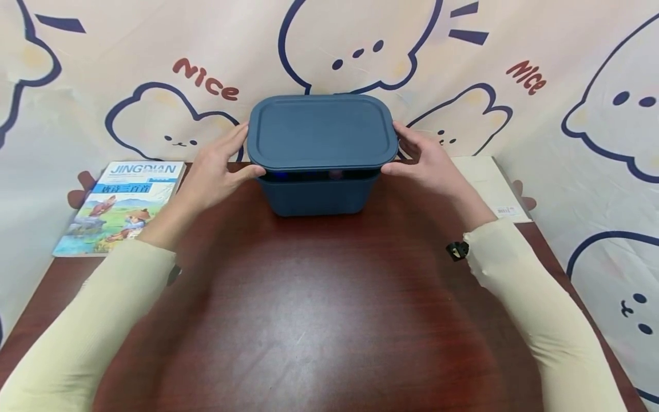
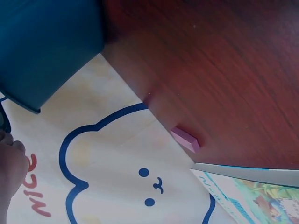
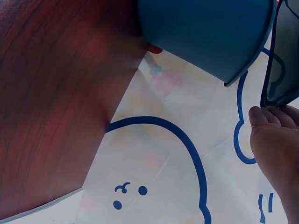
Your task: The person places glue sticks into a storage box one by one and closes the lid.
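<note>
A dark blue lid (image 1: pixel 322 131) is raised a little above its matching blue box (image 1: pixel 319 197), with a dark gap between them. My left hand (image 1: pixel 218 166) holds the lid's left end, thumb at the front corner. On the opposite end, my right hand (image 1: pixel 424 163) grips it the same way. The right wrist view shows the lid (image 3: pixel 284 60) apart from the box (image 3: pixel 201 37), the fingers of the right hand (image 3: pixel 275 140) at its edge. In the left wrist view, only part of the left hand (image 2: pixel 11 168) appears beside the box (image 2: pixel 51 42). What the box contains cannot be made out.
A picture book (image 1: pixel 123 200) lies at the table's left edge, and a pale book (image 1: pixel 489 189) at the right. Near the left book sits a small pink block (image 2: pixel 185 139). A cartoon-print cloth (image 1: pixel 170 34) hangs behind the brown table (image 1: pixel 319 303).
</note>
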`<action>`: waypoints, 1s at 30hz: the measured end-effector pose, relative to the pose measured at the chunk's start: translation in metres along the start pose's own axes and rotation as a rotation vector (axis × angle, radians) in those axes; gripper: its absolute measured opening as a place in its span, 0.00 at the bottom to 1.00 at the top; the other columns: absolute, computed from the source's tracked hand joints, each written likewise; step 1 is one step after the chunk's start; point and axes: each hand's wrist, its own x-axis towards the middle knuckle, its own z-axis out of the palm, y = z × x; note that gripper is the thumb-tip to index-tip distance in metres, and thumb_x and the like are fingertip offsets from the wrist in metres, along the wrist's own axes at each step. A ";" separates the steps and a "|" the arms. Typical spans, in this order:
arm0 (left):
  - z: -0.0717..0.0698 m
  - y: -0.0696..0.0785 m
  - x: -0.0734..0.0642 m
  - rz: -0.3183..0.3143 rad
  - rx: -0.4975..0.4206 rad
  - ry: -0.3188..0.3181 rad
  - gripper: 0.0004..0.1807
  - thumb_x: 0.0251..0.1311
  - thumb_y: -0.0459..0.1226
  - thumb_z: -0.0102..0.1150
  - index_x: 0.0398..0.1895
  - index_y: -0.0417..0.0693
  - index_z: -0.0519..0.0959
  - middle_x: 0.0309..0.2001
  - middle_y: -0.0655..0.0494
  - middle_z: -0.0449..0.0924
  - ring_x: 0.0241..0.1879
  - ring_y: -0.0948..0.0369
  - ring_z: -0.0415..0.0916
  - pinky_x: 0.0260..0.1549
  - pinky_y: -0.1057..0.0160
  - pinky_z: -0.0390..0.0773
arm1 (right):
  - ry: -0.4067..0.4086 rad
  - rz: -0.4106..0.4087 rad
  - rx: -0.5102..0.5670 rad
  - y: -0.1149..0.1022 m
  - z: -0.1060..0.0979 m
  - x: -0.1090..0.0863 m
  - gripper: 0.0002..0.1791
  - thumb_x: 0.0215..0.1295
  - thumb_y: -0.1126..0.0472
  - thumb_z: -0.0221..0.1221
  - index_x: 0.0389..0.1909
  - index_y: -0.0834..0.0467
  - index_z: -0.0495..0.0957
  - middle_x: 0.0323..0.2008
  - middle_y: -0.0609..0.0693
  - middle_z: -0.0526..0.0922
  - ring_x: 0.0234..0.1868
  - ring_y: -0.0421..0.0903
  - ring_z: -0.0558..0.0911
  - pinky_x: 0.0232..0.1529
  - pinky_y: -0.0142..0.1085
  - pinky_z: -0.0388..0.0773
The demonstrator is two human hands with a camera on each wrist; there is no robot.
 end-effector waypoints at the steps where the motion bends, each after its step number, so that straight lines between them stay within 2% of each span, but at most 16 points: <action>1: 0.001 -0.001 -0.001 -0.004 0.001 -0.004 0.47 0.65 0.50 0.67 0.81 0.61 0.52 0.79 0.61 0.52 0.77 0.56 0.52 0.73 0.44 0.59 | -0.006 0.000 0.000 -0.004 0.002 -0.001 0.50 0.64 0.62 0.70 0.80 0.57 0.50 0.79 0.50 0.55 0.77 0.48 0.58 0.71 0.46 0.65; 5: 0.002 -0.003 -0.004 -0.026 0.000 -0.022 0.47 0.65 0.51 0.66 0.82 0.60 0.50 0.80 0.58 0.51 0.78 0.54 0.49 0.74 0.43 0.55 | -0.022 -0.008 -0.017 -0.019 0.009 -0.006 0.48 0.66 0.65 0.67 0.79 0.63 0.49 0.79 0.55 0.54 0.77 0.52 0.59 0.70 0.50 0.66; 9: 0.004 -0.006 -0.005 -0.036 -0.002 -0.035 0.48 0.65 0.51 0.66 0.82 0.61 0.49 0.80 0.57 0.49 0.79 0.54 0.48 0.73 0.42 0.55 | -0.033 0.006 -0.030 -0.020 0.012 -0.006 0.49 0.66 0.63 0.67 0.80 0.63 0.48 0.79 0.55 0.53 0.77 0.52 0.58 0.70 0.50 0.66; 15: 0.009 -0.013 -0.006 -0.045 0.001 -0.066 0.49 0.65 0.51 0.65 0.82 0.59 0.47 0.81 0.57 0.48 0.79 0.53 0.47 0.72 0.40 0.57 | -0.044 0.032 -0.059 -0.004 0.016 0.000 0.50 0.65 0.64 0.68 0.80 0.60 0.48 0.79 0.53 0.52 0.77 0.53 0.60 0.71 0.50 0.65; 21: 0.014 -0.020 -0.010 -0.055 0.014 -0.078 0.49 0.66 0.53 0.65 0.82 0.60 0.47 0.81 0.59 0.47 0.79 0.53 0.47 0.73 0.40 0.55 | -0.051 0.037 -0.078 0.023 0.021 0.008 0.51 0.64 0.56 0.70 0.81 0.51 0.49 0.79 0.44 0.54 0.77 0.47 0.60 0.71 0.48 0.65; 30: 0.019 -0.025 -0.014 -0.084 0.010 -0.087 0.49 0.66 0.55 0.63 0.82 0.63 0.47 0.81 0.58 0.47 0.79 0.53 0.46 0.72 0.39 0.55 | -0.045 0.063 -0.141 0.029 0.025 0.007 0.52 0.64 0.48 0.70 0.81 0.48 0.49 0.78 0.43 0.55 0.77 0.47 0.59 0.73 0.49 0.62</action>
